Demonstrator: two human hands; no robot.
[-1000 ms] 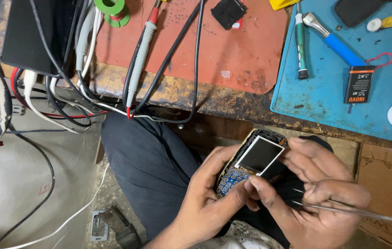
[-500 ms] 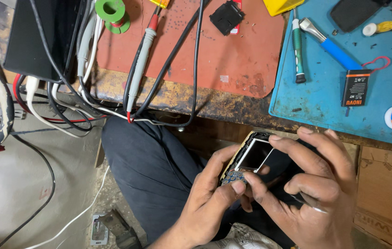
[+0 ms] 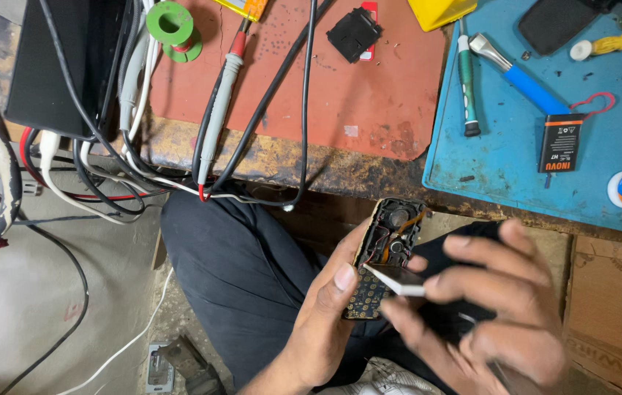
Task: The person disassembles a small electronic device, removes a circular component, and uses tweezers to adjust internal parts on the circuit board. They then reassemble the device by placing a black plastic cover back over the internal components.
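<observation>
Below the surface's edge [image 3: 311, 172], over the lap, the left hand [image 3: 325, 329] grips an opened phone [image 3: 384, 256], its wiring and keypad board bare. The blurred right hand [image 3: 494, 314] pinches a thin pale panel [image 3: 398, 279] lying across it. Up on the surface lie a blue mat [image 3: 515, 183], a green screwdriver [image 3: 466, 80], a black battery [image 3: 559, 143], a probe [image 3: 219, 110] and tangled cables [image 3: 106, 183].

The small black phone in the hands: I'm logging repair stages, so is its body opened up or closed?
Opened up. The small black phone shows bare wires and round parts inside, with a pale flat panel lifted off it.
</observation>
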